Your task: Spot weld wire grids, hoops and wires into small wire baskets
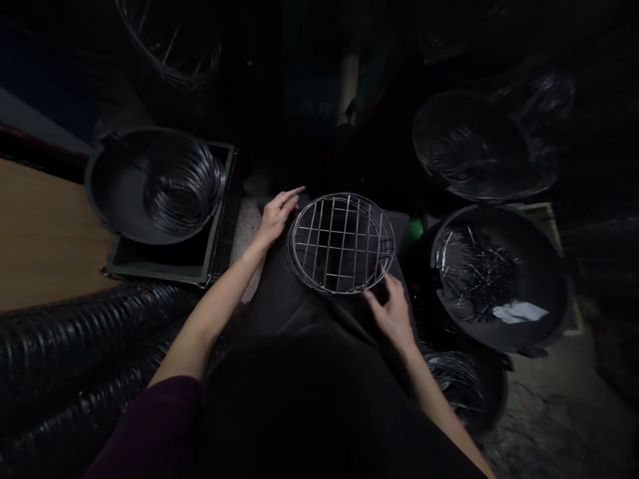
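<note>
The round wire grid is lying face up across the person's lap, on the dark cloth. Its metal is shining silvery grey; straight wires are crossing inside a circular rim, forming square openings, and the rim is showing as several rings close together, one below another. Being circular, the grid is showing no single long axis; one set of wires is running away from the person, leaning slightly right at the far end, and the other is running side to side.

The right hand is touching the near right rim, thumb and forefinger parted; whether it is pinching the wire, I cannot tell. The left hand is spreading its fingers loosely just beside the far left rim; contact is unclear.

Farther out on the right, a black basin is holding short dark wire pieces and a white scrap. Below it, a smaller basin is holding looped wire. Beyond, a dim basin is holding more wire.

On the left, a wide basin is holding a thick wire coil and sitting over a green-grey crate.
</note>
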{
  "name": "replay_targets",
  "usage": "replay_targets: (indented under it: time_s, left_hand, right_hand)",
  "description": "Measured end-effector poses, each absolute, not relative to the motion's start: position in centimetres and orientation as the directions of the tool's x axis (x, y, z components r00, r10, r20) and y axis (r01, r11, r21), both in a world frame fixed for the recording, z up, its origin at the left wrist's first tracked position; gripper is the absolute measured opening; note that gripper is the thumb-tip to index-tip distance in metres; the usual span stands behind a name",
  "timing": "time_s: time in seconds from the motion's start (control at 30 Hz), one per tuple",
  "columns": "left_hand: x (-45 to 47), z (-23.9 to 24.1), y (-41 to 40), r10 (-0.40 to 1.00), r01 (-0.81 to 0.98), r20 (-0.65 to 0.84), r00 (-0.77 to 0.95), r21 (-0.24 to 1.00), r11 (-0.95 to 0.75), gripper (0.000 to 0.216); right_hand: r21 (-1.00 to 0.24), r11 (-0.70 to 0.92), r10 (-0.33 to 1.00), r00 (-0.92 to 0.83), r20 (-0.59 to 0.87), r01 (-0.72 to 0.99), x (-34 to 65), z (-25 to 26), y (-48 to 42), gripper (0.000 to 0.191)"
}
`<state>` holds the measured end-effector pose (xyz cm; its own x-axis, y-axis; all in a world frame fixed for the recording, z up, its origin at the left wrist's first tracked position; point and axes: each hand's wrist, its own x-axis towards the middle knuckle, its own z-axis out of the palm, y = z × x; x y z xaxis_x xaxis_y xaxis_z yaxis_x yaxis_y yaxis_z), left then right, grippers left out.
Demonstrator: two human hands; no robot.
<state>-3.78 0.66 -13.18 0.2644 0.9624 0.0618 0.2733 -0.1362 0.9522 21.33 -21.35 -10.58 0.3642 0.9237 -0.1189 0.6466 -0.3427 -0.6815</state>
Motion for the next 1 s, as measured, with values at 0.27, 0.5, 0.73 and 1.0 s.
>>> replay_targets:
  time_s: [0.27, 0.5, 0.73, 1.0]
  left_hand:
    - [-4.4, -8.2, 0.4, 0.872, 0.234, -0.076, 0.483, 0.971, -0.045, 0.054]
    - [-4.1, -8.6, 1.9, 0.824, 0.306, -0.105, 0.557, 0.948, -0.086, 0.062]
    - [-3.5, -8.8, 2.7, 0.789, 0.360, -0.001, 0.614, 0.890, -0.279, 0.046]
    - [-3.1, -11.1, 2.2, 0.814, 0.415, 0.083, 0.574, 0.828, -0.377, 0.039]
  right_hand:
    - [-0.878, -0.333, 0.883, 0.441, -0.161, 0.345, 22.6, -5.9, -15.8, 0.052]
    - [-0.905, -0.340, 0.859, 0.476, -0.189, 0.255, 22.5, -7.0, -15.2, 0.055]
    - [-0.885, -0.297, 0.899, 0.418, -0.132, 0.358, 22.5, -7.9, -15.5, 0.049]
    - [-0.870, -0.339, 0.918, 0.327, -0.224, 0.357, 23.6, -8.7, -16.0, 0.055]
